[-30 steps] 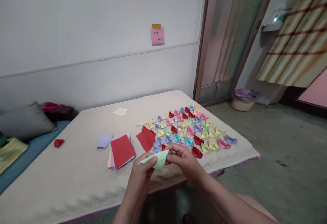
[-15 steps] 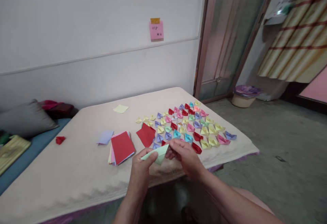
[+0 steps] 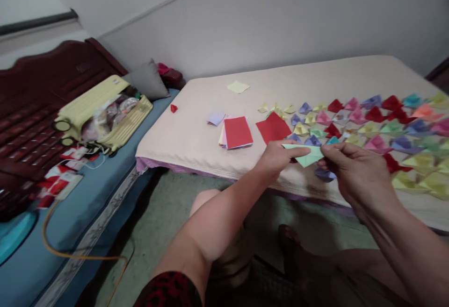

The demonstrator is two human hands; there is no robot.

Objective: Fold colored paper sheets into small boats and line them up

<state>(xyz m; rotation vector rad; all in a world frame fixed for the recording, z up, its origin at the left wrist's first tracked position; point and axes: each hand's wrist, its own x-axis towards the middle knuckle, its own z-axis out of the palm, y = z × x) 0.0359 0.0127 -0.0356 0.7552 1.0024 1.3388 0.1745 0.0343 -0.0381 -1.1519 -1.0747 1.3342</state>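
Observation:
A pale green folded paper (image 3: pixel 308 156) is held between both hands above the near edge of the bed. My left hand (image 3: pixel 279 157) pinches its left end, thumb lying along the front. On the other end my right hand (image 3: pixel 354 164) closes with thumb and fingers. Just beyond the hands lies a loose red sheet (image 3: pixel 273 128). Rows of small folded paper boats (image 3: pixel 372 129) in many colours spread over the bed to the right. A stack of coloured paper topped by a red sheet (image 3: pixel 238 132) sits left of the loose one.
Lilac papers (image 3: pixel 215 118) and a pale yellow sheet (image 3: pixel 238 87) lie on the cream bedcover (image 3: pixel 196 148). A small red folded piece (image 3: pixel 173 108) is farther left. An open yellow suitcase (image 3: pixel 105 115) stands on a blue bed, with an orange cable (image 3: pixel 80 254) hanging off its side.
The view has swung left, bringing the suitcase and blue bed into sight while the door has left the frame. Both hands still hold the green paper.

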